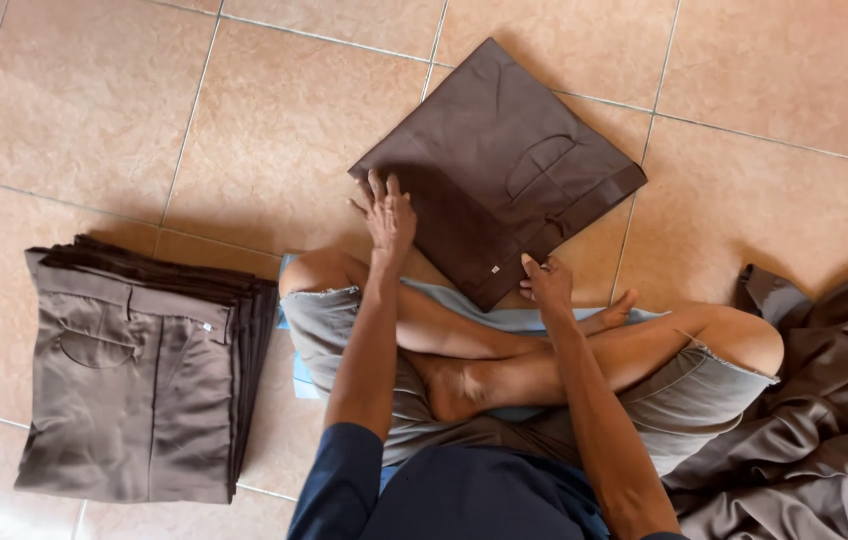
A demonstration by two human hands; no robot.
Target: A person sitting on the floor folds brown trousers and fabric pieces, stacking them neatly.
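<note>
Two garment groups flank the seated person on the tiled floor [274, 130]: a stack of folded brown trousers [139, 375] at the left and a loose heap of unfolded brown cloth [824, 400] at the right. Between them, just ahead of the crossed legs, lies the folded dark brown trousers [499, 170], tilted diagonally. The left hand [389, 215] rests flat on its near-left edge, fingers spread and gripping nothing; the right hand [547, 283] pinches the near corner at the waistband. Likely fault: uneven pull from the pinched corner could skew the layers (smooth fabric slides easily), opening the fold. Dragging across tile may also soil the cloth.
</note>
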